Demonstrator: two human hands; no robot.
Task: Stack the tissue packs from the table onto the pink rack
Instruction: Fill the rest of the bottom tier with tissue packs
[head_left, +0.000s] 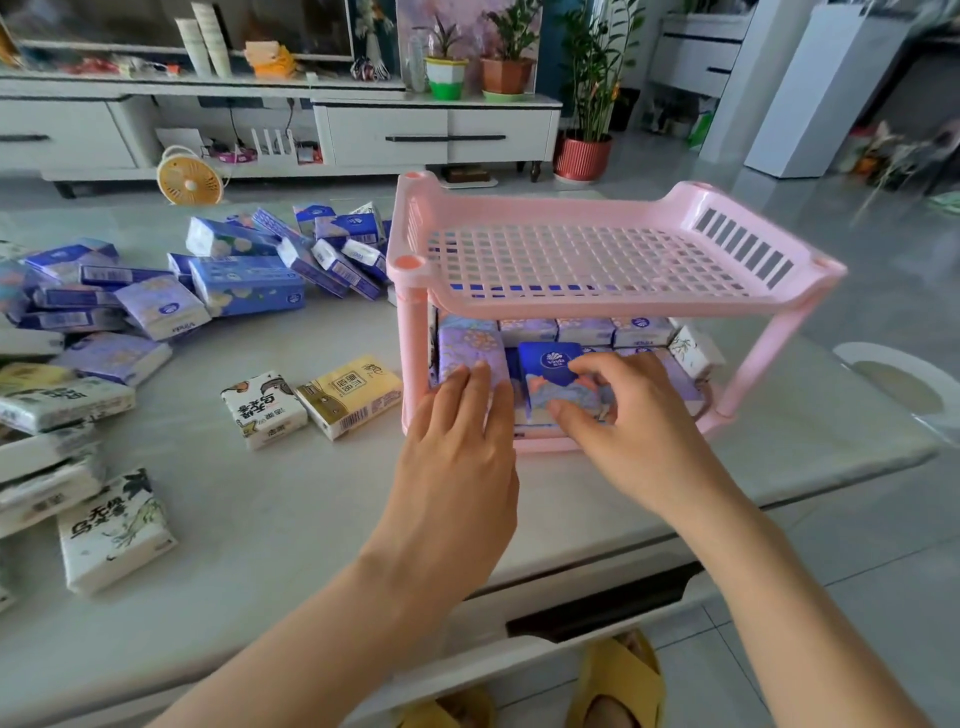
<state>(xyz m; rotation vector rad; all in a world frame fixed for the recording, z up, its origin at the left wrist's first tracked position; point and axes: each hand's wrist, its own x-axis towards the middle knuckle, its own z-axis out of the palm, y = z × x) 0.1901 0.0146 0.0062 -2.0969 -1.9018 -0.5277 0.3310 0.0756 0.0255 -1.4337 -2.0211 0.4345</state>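
Right hand (618, 410) pinches a blue pack (550, 365) in the pink rack (413, 332); left hand (457, 436) lies flat.

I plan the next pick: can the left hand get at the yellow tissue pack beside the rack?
Probably yes: the yellow tissue pack lies uncovered on the table outside the rack, near the left hand.

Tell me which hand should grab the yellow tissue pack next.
Left: the left hand, nearer the yellow tissue pack, grips nothing; the right hand holds a blue pack in the pink plastic rack.
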